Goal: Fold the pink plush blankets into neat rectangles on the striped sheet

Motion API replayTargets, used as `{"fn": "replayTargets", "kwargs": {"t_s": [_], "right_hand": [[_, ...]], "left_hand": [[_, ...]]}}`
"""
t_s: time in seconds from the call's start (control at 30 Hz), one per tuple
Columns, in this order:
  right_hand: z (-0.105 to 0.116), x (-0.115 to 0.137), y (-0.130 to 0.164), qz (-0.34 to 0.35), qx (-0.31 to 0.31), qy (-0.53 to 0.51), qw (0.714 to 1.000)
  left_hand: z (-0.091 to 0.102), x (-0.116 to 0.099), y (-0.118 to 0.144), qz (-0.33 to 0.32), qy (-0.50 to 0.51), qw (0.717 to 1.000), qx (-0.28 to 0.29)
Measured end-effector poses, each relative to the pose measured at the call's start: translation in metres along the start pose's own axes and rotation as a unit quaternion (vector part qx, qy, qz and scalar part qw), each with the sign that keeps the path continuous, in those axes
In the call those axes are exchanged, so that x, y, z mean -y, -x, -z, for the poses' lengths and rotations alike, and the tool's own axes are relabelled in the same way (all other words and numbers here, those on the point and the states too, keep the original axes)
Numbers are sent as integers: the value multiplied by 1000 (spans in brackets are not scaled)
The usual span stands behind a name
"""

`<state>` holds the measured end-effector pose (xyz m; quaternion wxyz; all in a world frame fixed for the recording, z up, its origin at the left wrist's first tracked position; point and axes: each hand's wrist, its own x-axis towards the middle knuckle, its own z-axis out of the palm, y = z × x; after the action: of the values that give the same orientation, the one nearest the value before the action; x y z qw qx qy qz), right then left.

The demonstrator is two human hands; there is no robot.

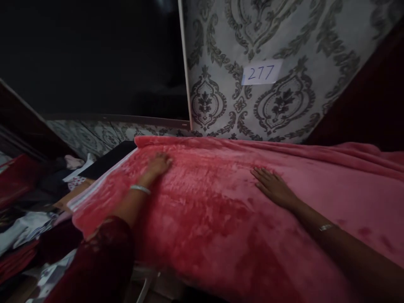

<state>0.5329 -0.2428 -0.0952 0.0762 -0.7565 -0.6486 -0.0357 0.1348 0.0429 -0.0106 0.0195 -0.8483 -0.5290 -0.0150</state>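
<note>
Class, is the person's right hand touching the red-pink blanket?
Touching: the head view shows the right hand lying palm down on the blanket, with no gap visible beneath it.

Centre: plush cloth blanket (205,198), soft nap. Upper left: TV screen (94,54), smooth, glossy black. Upper right: paper label (262,72), matt. Left wrist: shiny metal-looking bangle (140,189).

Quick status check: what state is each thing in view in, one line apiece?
Pink-red blanket: spread out, with folds along its far right edge.
Left hand: palm down on it, fingers blurred.
Right hand: palm down on it, fingers extended.
Large screen: dark, no picture showing.
277 paper: flat against the patterned wall.
Clothes at left: loosely heaped.
</note>
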Motion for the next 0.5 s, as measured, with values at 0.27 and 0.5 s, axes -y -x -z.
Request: {"fn": "replayTargets", "kwargs": {"t_s": [0.27,0.5], "right_hand": [[30,7,16,-74,79,0,994],[54,-68,163,-322,15,29,946]], "left_hand": [[-23,-117,54,-218,40,974,46],[-1,-22,83,-80,51,995,-10]]}}
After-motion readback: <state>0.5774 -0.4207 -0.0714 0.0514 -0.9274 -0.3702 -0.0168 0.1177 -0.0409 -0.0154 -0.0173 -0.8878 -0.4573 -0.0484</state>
